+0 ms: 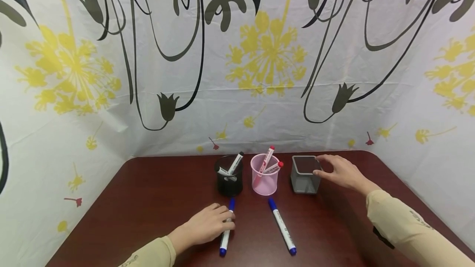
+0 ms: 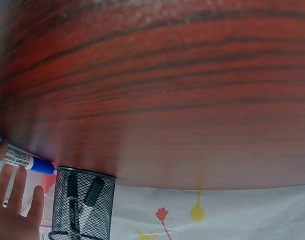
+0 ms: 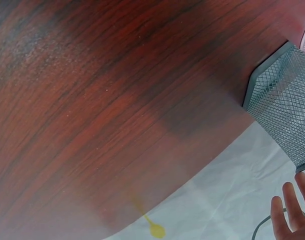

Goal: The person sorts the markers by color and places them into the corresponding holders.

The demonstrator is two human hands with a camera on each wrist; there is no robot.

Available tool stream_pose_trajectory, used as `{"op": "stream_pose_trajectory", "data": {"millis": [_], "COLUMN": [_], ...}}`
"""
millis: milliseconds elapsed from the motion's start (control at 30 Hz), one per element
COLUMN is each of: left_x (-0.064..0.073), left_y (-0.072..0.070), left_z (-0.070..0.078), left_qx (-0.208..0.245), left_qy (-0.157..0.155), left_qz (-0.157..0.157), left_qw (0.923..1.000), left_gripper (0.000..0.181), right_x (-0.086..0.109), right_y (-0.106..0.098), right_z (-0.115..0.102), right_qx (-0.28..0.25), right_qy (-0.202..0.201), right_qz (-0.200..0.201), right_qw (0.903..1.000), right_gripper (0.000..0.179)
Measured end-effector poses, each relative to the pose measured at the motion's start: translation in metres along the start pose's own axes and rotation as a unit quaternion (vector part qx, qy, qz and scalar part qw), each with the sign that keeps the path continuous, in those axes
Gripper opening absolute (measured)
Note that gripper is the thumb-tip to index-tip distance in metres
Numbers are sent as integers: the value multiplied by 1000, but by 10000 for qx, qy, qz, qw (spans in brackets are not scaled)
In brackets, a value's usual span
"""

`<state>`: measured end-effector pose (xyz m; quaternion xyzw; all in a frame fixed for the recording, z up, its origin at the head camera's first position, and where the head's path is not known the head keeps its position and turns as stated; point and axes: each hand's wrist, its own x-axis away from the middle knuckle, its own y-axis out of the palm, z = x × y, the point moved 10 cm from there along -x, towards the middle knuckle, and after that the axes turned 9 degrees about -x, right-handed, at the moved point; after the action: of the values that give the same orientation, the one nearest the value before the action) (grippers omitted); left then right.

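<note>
In the head view my left hand point(image 1: 209, 223) reaches over a white marker with blue caps point(image 1: 225, 240) lying on the table. Its fingers look fairly straight and spread beside that marker point(image 2: 20, 157) in the left wrist view; whether they touch it is unclear. At the back right, my right hand point(image 1: 343, 171) is at the right side of a grey square mesh pen holder point(image 1: 305, 180), fingertips and thumb close to its rim. Straight, parted fingers show near the holder point(image 3: 287, 95) in the right wrist view. That holder has no pens visible inside.
A black mesh cup point(image 1: 230, 186) holds black-capped markers. Next to it, a pink cup point(image 1: 265, 184) holds red-capped markers. A second blue-capped marker point(image 1: 283, 228) lies on the dark red table point(image 1: 156, 193). A patterned white cloth point(image 1: 215, 73) hangs around the table's back and sides.
</note>
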<state>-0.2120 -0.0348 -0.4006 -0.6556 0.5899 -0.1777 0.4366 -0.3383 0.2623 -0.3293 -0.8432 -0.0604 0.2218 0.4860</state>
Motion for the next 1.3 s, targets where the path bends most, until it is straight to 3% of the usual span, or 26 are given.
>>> {"op": "stream_pose_trajectory", "data": {"millis": [233,567,733,867,1000,1300], "left_x": [-2,-10,-12,-12,-13,-19], "left_y": [-10,-36,-49,-56,-59,-59], "left_z": [-1,-19,-28,-35,-38,-43], "left_qx": [42,417,852,1400,1699,1844], "left_qy": [62,-366,-579,-814,-962,-1231], "left_qz": [385,993,1376,1631,1676,1259], "left_qw": [9992,9935,9851,9732,9663,9670], "left_gripper": [12,21,19,14,16,19], "right_x": [0,-1,-2,-2,-1,-1], "right_y": [-1,0,1,1,0,0], "right_z": [-1,0,2,1,0,-1], "right_qx": [15,3,33,40,29,13], "right_qy": [-18,-58,-32,-19,-17,0], "right_qz": [49,108,58,38,54,-21], "right_qw": [10000,9999,10000,10000,10000,10000], "right_gripper": [57,57,59,60,58,58]}}
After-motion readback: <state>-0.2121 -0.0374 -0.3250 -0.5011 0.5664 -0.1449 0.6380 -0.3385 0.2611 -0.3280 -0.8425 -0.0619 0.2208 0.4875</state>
